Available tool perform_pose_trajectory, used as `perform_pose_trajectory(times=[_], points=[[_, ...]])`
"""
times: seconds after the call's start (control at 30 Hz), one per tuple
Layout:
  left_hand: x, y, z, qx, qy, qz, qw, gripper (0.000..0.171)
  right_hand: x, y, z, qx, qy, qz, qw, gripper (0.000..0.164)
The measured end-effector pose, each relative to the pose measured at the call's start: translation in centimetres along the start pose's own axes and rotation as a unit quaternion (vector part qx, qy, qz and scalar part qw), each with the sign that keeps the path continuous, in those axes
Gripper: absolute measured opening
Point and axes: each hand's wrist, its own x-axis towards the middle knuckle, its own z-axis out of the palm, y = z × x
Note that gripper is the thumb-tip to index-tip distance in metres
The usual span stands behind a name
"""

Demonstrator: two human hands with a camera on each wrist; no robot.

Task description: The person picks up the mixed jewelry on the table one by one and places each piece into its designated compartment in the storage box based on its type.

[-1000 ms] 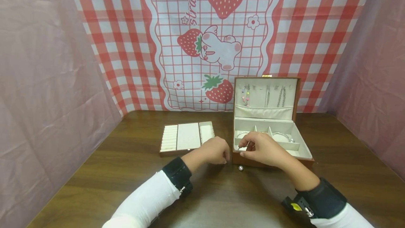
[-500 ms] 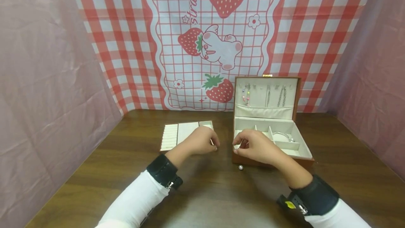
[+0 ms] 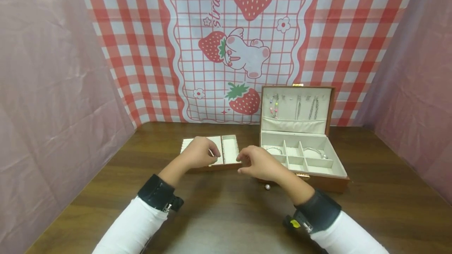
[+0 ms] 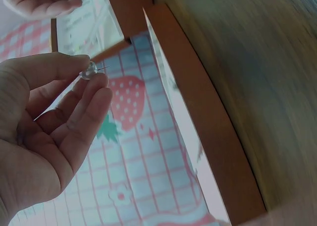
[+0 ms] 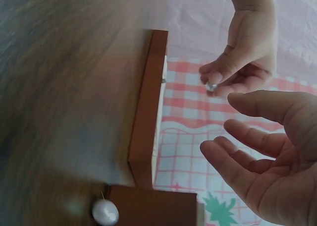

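Observation:
Between thumb and fingertips my left hand [image 3: 198,153] pinches a stud earring [image 4: 89,71] with a shiny round head and a thin pin. That hand is over the small jewelry tray [image 3: 231,150], which has ring rolls at its left end and a compartment at its right. My right hand [image 3: 260,163], fingers loosely bent and apart, hangs between the tray and the jewelry box [image 3: 328,182] with nothing in its grasp. On the table in front of the box lies a pearl stud earring [image 5: 105,212], its pin sticking up.
The box's lid [image 3: 296,124] stands raised, with a beaded bracelet [image 3: 274,107] and chains [image 3: 314,107] hanging inside. A silver bracelet [image 3: 314,151] lies in a back compartment. A checked strawberry cloth [image 3: 240,50] rises behind the wooden table [image 3: 226,222].
My left hand has moved left from beside the box to over the tray, carrying the stud earring. The right hand has come left, away from the box's compartments.

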Motion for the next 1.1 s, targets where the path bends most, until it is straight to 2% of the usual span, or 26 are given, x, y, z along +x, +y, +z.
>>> perform_pose_trajectory(times=[0.27,0.53,0.6,0.77,0.8,0.93,1.1], points=[[-2.0,-2.3,-2.0,-0.015,0.016,-0.046,0.9987,0.005,1.7,0.1,1.5,0.021,-0.036,0.06,0.997,0.042],[-3.5,-4.8,-3.5,-0.014,0.036,-0.094,0.9948,0.006,2.8,0.8,3.0,-0.03,-0.06,0.118,0.991,0.051],[-3.7,-5.3,-3.4,-0.011,0.038,-0.102,0.994,0.006,3.0,0.9,3.3,-0.056,-0.061,0.123,0.989,0.048],[-3.8,-6.7,-2.9,-0.015,0.039,-0.106,0.9935,0.005,3.8,1.0,4.1,-0.135,-0.03,0.129,0.982,0.01],[-3.7,-7.0,-2.7,-0.018,0.039,-0.107,0.9933,0.005,4.0,1.0,4.2,-0.148,-0.022,0.133,0.98,0.007],[-3.1,-7.7,-1.7,-0.02,0.033,-0.103,0.9939,0.005,4.8,0.9,4.4,-0.18,-0.009,0.156,0.971,0.013],[-2.3,-7.5,-1.0,-0.024,0.018,-0.085,0.9959,0.004,5.3,0.9,4.7,-0.203,-0.003,0.159,0.966,0.012]])
